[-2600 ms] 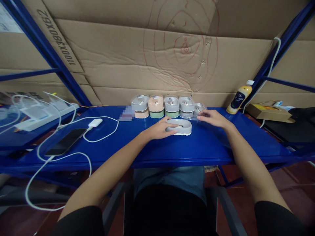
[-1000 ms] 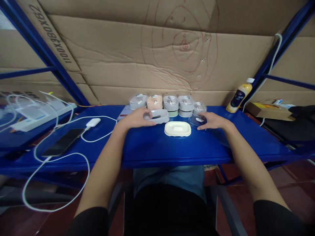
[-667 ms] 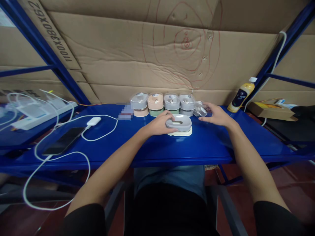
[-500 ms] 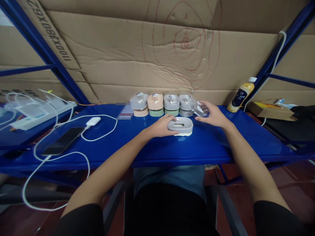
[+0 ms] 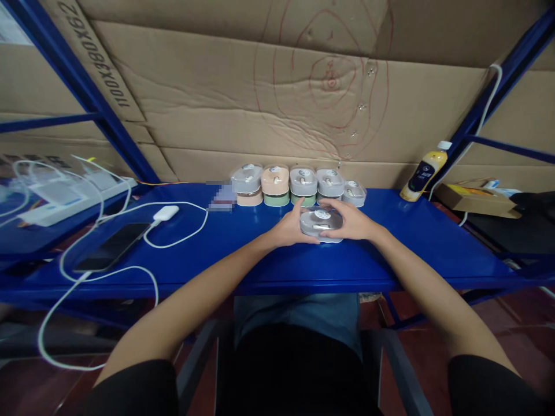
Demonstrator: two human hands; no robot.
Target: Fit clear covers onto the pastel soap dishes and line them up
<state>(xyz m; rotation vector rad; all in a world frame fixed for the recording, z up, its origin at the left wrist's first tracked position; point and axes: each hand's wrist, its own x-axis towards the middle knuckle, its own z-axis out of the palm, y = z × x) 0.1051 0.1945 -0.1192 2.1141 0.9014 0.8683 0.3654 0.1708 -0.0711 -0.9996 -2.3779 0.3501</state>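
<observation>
Both my hands close around a small oval grey box [image 5: 333,238] with a clear lid on top, which bears a round white label. My left hand [image 5: 288,226] grips its left side, thumb at the near edge. On the right side my right hand [image 5: 353,221] curls around it, fingers on the lid and near edge. Just behind stands a row of similar lidded boxes stacked in twos: grey over pink [image 5: 247,179], peach over green [image 5: 275,180], grey over green [image 5: 303,182] and an all-grey stack [image 5: 330,182]. A single grey lidded box [image 5: 354,195] ends the row.
On the blue table [image 5: 243,263] at left lie a phone [image 5: 113,247], a white charger [image 5: 166,213] and looping white cables. A power strip [image 5: 78,202] sits farther left. A drink bottle [image 5: 425,173] and a cardboard box [image 5: 477,201] are at right. Cardboard [image 5: 208,86] walls the back.
My right hand has come from the row's right end, leftward and nearer, onto the grey box. A clear lid now covers the box's slotted top, which was bare before.
</observation>
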